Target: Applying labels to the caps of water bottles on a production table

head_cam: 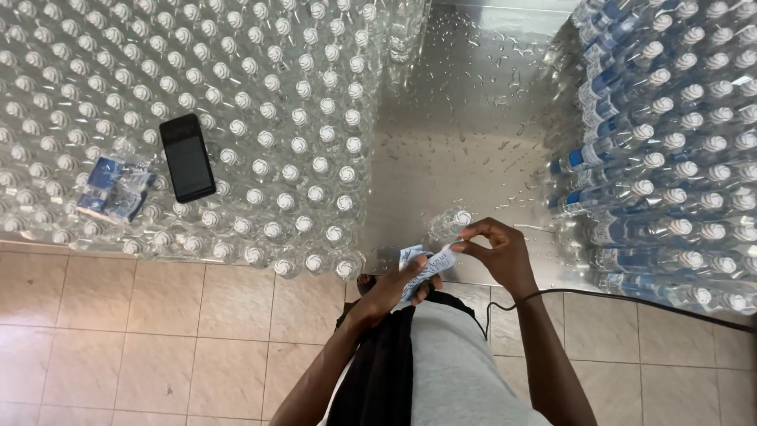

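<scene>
Left hand [398, 288]: fingers curled around a stack of labels [426, 268], at the table [465, 142] edge.
Right hand [497, 248]: fingertips pinch the top label's end.
Bottle [451, 223]: clear, capped, alone on the wet steel, just above the hands.
Left: packed bottles [260, 95] carrying a phone [188, 158] and a label bundle [114, 189].
Right: labelled bottles [670, 142], stacked.
</scene>
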